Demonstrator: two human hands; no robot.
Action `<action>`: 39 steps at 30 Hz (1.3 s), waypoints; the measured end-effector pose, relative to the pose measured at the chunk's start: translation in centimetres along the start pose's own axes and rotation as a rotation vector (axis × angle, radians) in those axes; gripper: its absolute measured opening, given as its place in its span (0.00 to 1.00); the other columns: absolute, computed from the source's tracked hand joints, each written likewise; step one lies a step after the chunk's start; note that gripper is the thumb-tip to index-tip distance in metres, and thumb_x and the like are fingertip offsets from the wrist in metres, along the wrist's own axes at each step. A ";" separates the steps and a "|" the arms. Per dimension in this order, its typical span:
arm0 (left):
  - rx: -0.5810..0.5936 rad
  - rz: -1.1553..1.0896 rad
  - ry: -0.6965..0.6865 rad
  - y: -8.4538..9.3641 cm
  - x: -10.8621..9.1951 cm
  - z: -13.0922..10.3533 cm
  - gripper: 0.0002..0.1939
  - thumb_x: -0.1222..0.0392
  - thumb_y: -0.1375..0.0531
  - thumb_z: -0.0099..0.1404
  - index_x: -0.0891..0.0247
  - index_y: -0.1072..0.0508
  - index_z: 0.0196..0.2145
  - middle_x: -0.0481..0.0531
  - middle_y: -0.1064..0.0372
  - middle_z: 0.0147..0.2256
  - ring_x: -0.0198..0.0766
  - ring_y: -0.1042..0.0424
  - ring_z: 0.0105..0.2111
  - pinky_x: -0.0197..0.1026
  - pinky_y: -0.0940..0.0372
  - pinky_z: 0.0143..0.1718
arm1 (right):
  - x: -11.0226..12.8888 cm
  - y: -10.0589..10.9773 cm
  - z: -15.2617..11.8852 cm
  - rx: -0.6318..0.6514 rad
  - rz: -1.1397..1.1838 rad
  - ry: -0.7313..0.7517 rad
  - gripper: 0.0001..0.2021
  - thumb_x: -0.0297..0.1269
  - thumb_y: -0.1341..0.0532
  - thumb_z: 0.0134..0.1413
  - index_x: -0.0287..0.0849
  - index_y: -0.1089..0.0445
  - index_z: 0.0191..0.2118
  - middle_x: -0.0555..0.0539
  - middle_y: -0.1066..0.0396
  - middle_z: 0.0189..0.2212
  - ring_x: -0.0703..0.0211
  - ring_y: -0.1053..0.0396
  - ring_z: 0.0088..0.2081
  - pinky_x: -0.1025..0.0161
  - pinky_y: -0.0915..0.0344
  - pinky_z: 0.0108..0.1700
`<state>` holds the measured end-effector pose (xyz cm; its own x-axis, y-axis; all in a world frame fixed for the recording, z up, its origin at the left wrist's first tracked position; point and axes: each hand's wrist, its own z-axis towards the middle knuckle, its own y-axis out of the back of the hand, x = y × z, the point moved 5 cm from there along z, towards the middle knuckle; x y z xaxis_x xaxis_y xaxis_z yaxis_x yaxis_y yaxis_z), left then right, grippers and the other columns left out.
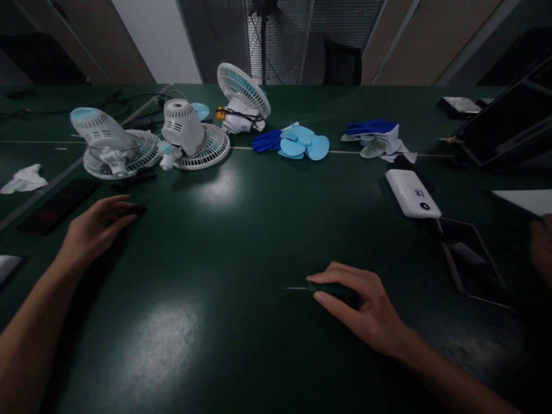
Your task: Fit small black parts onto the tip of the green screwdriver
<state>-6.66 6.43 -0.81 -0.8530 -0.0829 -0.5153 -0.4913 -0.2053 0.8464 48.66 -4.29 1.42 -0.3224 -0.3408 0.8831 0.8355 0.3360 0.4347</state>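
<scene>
My right hand (pixel 362 305) is closed round the dark handle of a screwdriver (pixel 295 288), low over the green table. Its thin metal shaft points left. On the left side of the table rests my left hand (pixel 97 227), thumb and fingers curled round a small dark thing (pixel 138 210) whose kind does not show. Just beyond that hand, two white fan heads (pixel 183 129) (pixel 114 144) lie with their grilles down. Farther back a third fan (pixel 241 98) is tilted, a dark cord wound about its base.
Light-blue fan blades (pixel 304 142) and blue-and-white gloves (pixel 373 135) lie along the back. To the right are a white power bank (pixel 413 194), a phone (pixel 470 259) and another person's hand (pixel 542 247). A dark flat object (pixel 58 207) and crumpled tissue (pixel 25 179) lie left.
</scene>
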 end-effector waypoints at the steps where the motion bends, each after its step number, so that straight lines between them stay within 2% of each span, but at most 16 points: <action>1: -0.009 0.007 0.022 0.2 0.3 0.0 0.40 0.39 0.36 0.58 0.57 0.34 0.64 0.56 0.26 0.53 0.47 0.25 0.47 0.46 0.31 0.51 | 0.0 0.0 0.0 0.005 0.004 -0.001 0.11 0.33 0.36 0.67 0.47 0.23 0.52 0.48 0.24 0.37 0.58 0.26 0.34 0.61 0.34 0.34; 4: -0.025 0.112 0.138 1.1 2.0 0.1 0.41 0.34 0.34 0.55 0.58 0.29 0.60 0.56 0.24 0.51 0.47 0.24 0.44 0.43 0.31 0.44 | 0.0 -0.1 0.0 0.015 0.004 -0.009 0.11 0.33 0.36 0.67 0.47 0.23 0.52 0.48 0.24 0.37 0.58 0.26 0.35 0.62 0.33 0.35; 7: -0.011 0.252 0.189 1.9 3.4 0.3 0.34 0.31 0.36 0.53 0.58 0.20 0.49 0.56 0.24 0.50 0.50 0.24 0.44 0.44 0.33 0.40 | 0.0 0.0 0.0 0.013 -0.006 -0.009 0.10 0.33 0.36 0.67 0.47 0.23 0.52 0.48 0.24 0.37 0.58 0.26 0.35 0.62 0.33 0.34; 12: -0.014 0.260 0.210 2.5 3.7 0.2 0.27 0.36 0.36 0.52 0.56 0.18 0.42 0.53 0.22 0.48 0.50 0.23 0.44 0.44 0.34 0.41 | 0.1 -0.1 0.0 0.012 -0.008 -0.007 0.11 0.33 0.36 0.67 0.47 0.23 0.52 0.48 0.23 0.38 0.58 0.26 0.36 0.62 0.32 0.35; 16: -0.063 0.284 0.223 2.6 2.7 -0.2 0.26 0.39 0.37 0.55 0.58 0.19 0.44 0.55 0.21 0.44 0.49 0.23 0.40 0.46 0.32 0.43 | 0.0 -0.1 0.0 0.008 -0.013 -0.004 0.11 0.33 0.36 0.67 0.48 0.23 0.52 0.48 0.23 0.38 0.58 0.26 0.36 0.62 0.33 0.36; 20: -0.245 0.198 0.177 2.9 0.5 -1.1 0.27 0.39 0.40 0.62 0.59 0.21 0.51 0.55 0.21 0.43 0.48 0.23 0.41 0.48 0.31 0.49 | -0.2 -0.2 -0.1 0.027 -0.016 -0.013 0.11 0.33 0.36 0.67 0.48 0.24 0.53 0.48 0.23 0.39 0.58 0.26 0.36 0.62 0.32 0.37; 23: -0.327 0.065 0.133 2.6 -1.0 -1.4 0.27 0.40 0.37 0.61 0.61 0.21 0.51 0.55 0.21 0.44 0.47 0.23 0.42 0.44 0.31 0.47 | -0.4 -0.2 -0.2 0.030 -0.027 -0.021 0.11 0.33 0.36 0.67 0.48 0.24 0.52 0.48 0.24 0.38 0.58 0.26 0.37 0.61 0.32 0.38; 27: -0.310 0.038 0.124 2.2 -1.9 -1.5 0.28 0.40 0.36 0.60 0.59 0.21 0.53 0.54 0.20 0.44 0.46 0.23 0.40 0.41 0.32 0.41 | -0.2 -0.2 -0.2 0.023 -0.035 -0.013 0.10 0.34 0.36 0.67 0.48 0.23 0.52 0.48 0.23 0.38 0.57 0.26 0.36 0.61 0.32 0.37; 31: -0.298 0.068 0.148 2.1 -2.4 -1.7 0.28 0.39 0.37 0.61 0.58 0.20 0.52 0.53 0.20 0.38 0.43 0.24 0.35 0.39 0.34 0.36 | -0.1 -0.1 -0.1 0.029 -0.022 -0.008 0.10 0.34 0.36 0.67 0.47 0.23 0.52 0.48 0.23 0.38 0.58 0.26 0.36 0.61 0.32 0.36; 36: -0.334 0.026 0.065 1.7 -3.7 -1.9 0.28 0.41 0.38 0.61 0.62 0.19 0.52 0.55 0.20 0.44 0.41 0.25 0.35 0.40 0.31 0.42 | 0.0 -0.2 -0.1 0.043 -0.019 -0.008 0.10 0.34 0.37 0.68 0.46 0.23 0.52 0.48 0.24 0.37 0.58 0.26 0.35 0.61 0.32 0.36; 39: -0.339 0.018 0.059 1.2 -3.8 -1.6 0.29 0.40 0.38 0.62 0.63 0.19 0.52 0.56 0.20 0.44 0.41 0.25 0.34 0.41 0.30 0.44 | 0.2 -0.3 0.0 0.046 -0.016 -0.008 0.10 0.34 0.37 0.68 0.46 0.23 0.52 0.47 0.23 0.37 0.58 0.26 0.35 0.61 0.32 0.36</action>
<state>-3.76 4.93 1.91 -0.8446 -0.1433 -0.5158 -0.3817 -0.5145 0.7679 48.40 -4.46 1.45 -0.3389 -0.3398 0.8773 0.8092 0.3704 0.4560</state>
